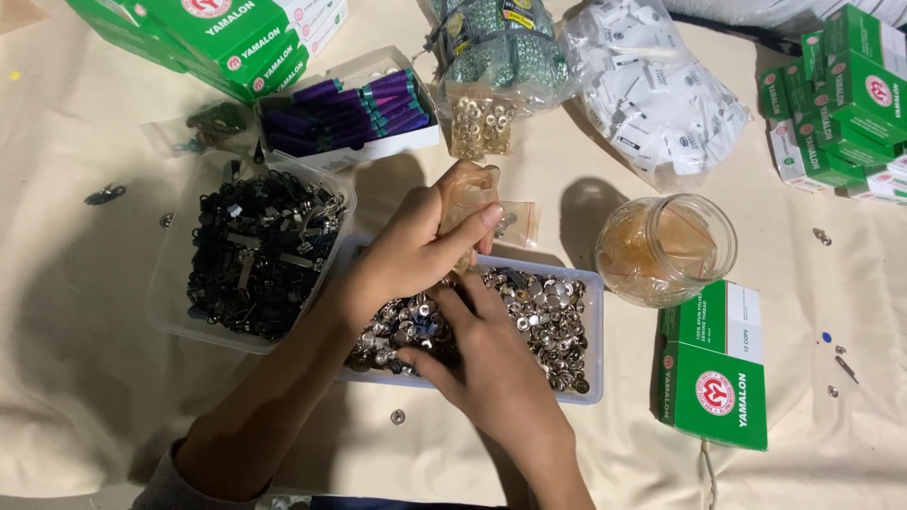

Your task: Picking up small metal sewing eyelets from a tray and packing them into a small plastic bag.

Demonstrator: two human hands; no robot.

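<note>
Far left we see green boxes (222, 42) stacked at the top edge of the cloth-covered worktop (76, 359). Next, a clear tub of dark zipper sliders (255, 250), and above it an open box of purple thread spools (345, 113). Our left hand (411, 250) is closed around a small clear plastic bag (465, 203), thumb and fingers pinching it, held just above the far rim of the tray of silver snap buttons (567, 331). Our right hand (491, 364) rests in the tray, fingers curled down into the buttons; we cannot tell what it grips. Behind the hands, a bag of brass eyelets (482, 123). Right of the tray stands a glass jar (666, 247), a green box (715, 364) just below it, a bag of white labels (661, 104) beyond, and more green boxes far right.
</note>
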